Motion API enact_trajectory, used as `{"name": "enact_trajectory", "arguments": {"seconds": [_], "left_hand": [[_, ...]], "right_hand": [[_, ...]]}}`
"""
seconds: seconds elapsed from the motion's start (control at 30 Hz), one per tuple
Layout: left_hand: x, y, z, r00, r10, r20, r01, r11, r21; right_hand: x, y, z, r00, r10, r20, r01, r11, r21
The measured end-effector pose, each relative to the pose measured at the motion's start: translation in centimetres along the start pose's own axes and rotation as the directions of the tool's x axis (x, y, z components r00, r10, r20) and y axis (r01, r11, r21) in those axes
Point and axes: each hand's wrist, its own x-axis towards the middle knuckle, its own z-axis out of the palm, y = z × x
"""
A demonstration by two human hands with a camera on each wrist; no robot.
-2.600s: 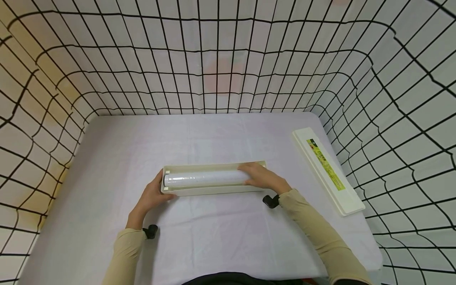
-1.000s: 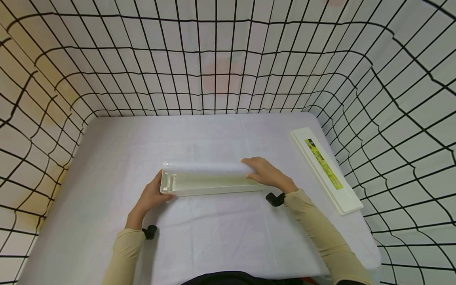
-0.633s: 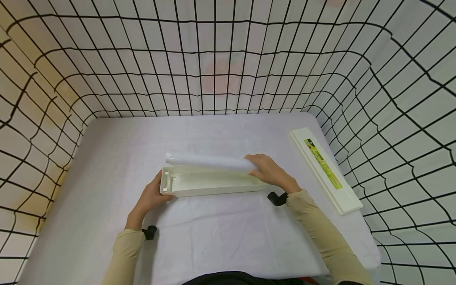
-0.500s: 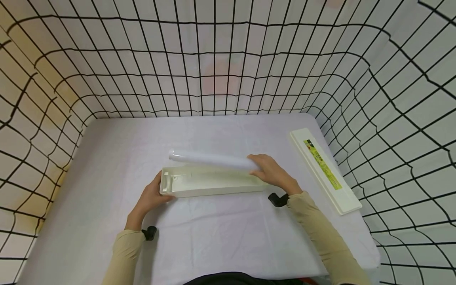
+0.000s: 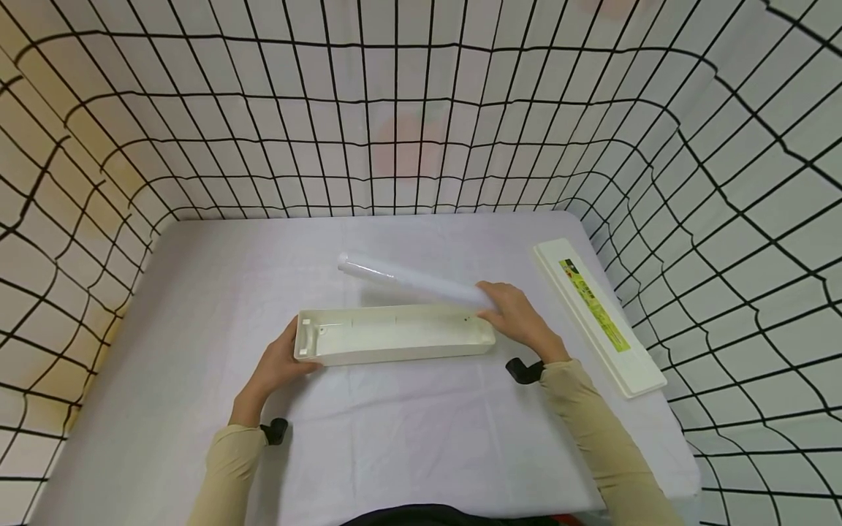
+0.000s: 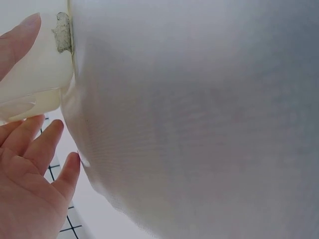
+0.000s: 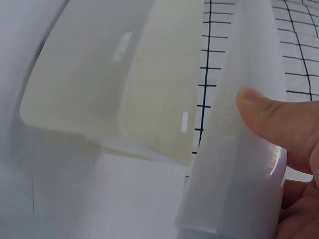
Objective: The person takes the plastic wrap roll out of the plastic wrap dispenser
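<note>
A long cream plastic box [image 5: 401, 356], uncovered and with nothing in its trough, lies across the middle of the table. My left hand [image 5: 281, 361] holds its left end, thumb along the front side and fingers round the end wall. My right hand [image 5: 522, 318] grips the right end of a roll of clear cling film [image 5: 414, 279]. The roll slants up to the left behind the box, its left end farther away. In the right wrist view the thumb presses on the film roll [image 7: 234, 179] beside the box's end [image 7: 84, 84]. The fingers beneath it are partly hidden.
A long white lid [image 5: 601, 314] with a yellow-green label lies slantwise on the right of the table. Black wire mesh [image 5: 395, 139] walls stand behind and on both sides. A white cloth [image 5: 408, 438] covers the table.
The right hand has lifted the cling film roll out of the box and moved it back and right, its left end swinging away. The left hand has stayed on the box.
</note>
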Motion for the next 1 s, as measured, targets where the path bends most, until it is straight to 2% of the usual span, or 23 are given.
{"name": "enact_trajectory", "arguments": {"seconds": [0.33,0.63,1.0], "left_hand": [[0.0,0.2,0.0,1.0,-0.023,0.001,0.023,1.0,0.012],[0.0,0.2,0.0,1.0,-0.015,0.003,0.015,1.0,0.018],[0.0,0.2,-0.1,1.0,-0.016,0.014,0.016,1.0,0.025]], "right_hand": [[-1.0,1.2,-0.4,0.994,0.109,-0.028,-0.109,0.994,-0.018],[-1.7,2.2,-0.6,0.984,0.129,-0.124,-0.132,0.991,-0.019],[-3.1,3.9,-0.5,0.965,0.199,-0.171,-0.205,0.979,-0.014]]}}
